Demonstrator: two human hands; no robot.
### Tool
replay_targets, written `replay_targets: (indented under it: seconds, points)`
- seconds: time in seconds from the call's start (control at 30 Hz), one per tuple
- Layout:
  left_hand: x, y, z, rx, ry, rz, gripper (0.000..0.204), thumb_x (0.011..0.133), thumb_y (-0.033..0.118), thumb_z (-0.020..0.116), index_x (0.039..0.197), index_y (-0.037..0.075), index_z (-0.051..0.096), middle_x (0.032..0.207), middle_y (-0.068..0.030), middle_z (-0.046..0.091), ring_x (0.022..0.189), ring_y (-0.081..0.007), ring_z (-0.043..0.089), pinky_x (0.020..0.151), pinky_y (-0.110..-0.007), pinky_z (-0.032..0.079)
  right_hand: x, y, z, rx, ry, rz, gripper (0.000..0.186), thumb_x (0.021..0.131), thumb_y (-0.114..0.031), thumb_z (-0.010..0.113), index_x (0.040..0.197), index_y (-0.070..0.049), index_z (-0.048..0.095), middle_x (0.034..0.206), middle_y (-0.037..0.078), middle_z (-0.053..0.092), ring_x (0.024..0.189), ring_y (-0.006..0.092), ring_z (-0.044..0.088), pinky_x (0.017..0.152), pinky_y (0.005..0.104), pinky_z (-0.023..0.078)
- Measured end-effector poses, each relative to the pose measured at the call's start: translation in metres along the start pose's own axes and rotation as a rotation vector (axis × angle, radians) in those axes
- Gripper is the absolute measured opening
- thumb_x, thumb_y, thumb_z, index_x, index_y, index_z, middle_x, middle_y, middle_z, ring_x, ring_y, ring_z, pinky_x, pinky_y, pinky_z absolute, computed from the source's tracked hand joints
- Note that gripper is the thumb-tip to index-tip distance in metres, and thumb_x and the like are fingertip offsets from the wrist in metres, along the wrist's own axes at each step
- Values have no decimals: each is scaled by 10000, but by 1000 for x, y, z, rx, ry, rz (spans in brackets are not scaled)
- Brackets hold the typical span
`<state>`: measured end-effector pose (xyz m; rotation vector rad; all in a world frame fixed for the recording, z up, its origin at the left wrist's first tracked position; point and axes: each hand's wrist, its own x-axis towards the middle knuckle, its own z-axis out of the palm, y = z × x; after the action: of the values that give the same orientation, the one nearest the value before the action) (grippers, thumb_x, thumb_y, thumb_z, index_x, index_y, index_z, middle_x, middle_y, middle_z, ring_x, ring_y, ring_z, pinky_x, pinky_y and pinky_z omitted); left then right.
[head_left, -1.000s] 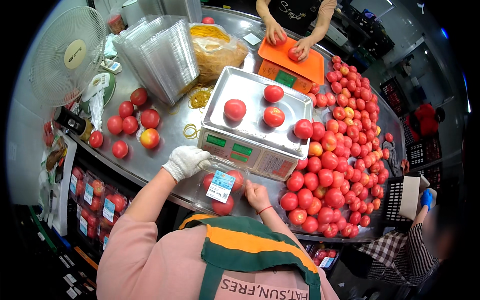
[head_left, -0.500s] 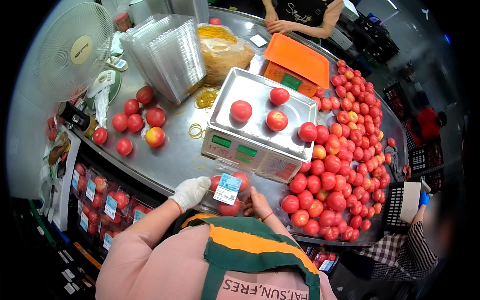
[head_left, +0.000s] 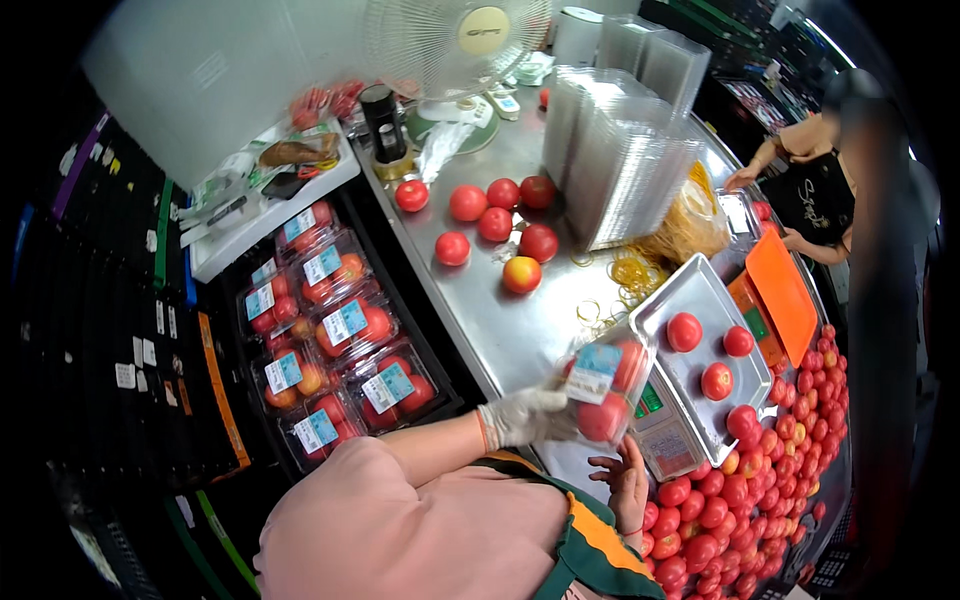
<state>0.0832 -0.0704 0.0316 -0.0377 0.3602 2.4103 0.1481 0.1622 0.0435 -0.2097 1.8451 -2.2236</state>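
Observation:
In a white glove, my left hand grips one side of a clear plastic box of tomatoes that has a blue and white label on its lid. The box is raised and tilted, at the near edge of the metal table. Just below its right corner is my bare right hand, fingers apart and holding nothing. Behind the box stands a scale, partly hidden by it. Tomatoes rest on the scale's steel tray.
A black crate of labelled tomato boxes sits to the left. On the table are loose tomatoes, stacked clear boxes, rubber bands, a fan and a tomato heap. Across it stands a person.
My view has swung left, bringing the crate of packed boxes into full sight. The tomato box has been lifted in my left hand, and my right hand has come off it.

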Motion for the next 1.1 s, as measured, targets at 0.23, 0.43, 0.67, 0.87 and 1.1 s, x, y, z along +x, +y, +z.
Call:
replay_targets:
  seconds: [0.23,0.43,0.67,0.87,1.1]
  points:
    - [-98,128,-11,354,237,539,590,824,347,580,1332,96,413,1290,-129,507,1170,-304,502,1008,-480,370,-24,92,-57,-282,272,383,317,978,-263,413,1084,6,543,891,85,630,656,130,608,536,229,485]
    - [-198,177,-65,-280,768,1259,220,834,266,647,940,83,586,952,-94,631,904,-269,602,820,-469,486,-23,80,-47,-129,321,392,268,976,-223,416,1045,0,549,831,87,615,599,138,602,498,221,477]
    - [-279,265,-115,-166,844,1487,413,847,372,614,1108,68,513,1012,-78,556,867,-245,552,757,-415,495,-21,79,-48,-154,337,427,230,963,-180,429,1040,2,547,798,93,610,553,156,599,475,227,474]
    - [-302,301,-172,492,2037,1011,649,753,370,658,1261,51,411,1169,-164,512,1017,-309,537,834,-438,470,-23,85,-51,-188,366,407,236,959,-176,436,1055,10,545,788,99,615,542,155,595,474,232,482]
    - [-269,267,-98,2394,2052,211,374,852,252,502,1223,205,505,1375,-109,362,1308,-318,283,1049,-521,227,-27,87,-51,-187,421,400,238,958,-185,448,1049,8,551,776,90,611,536,146,591,463,228,481]
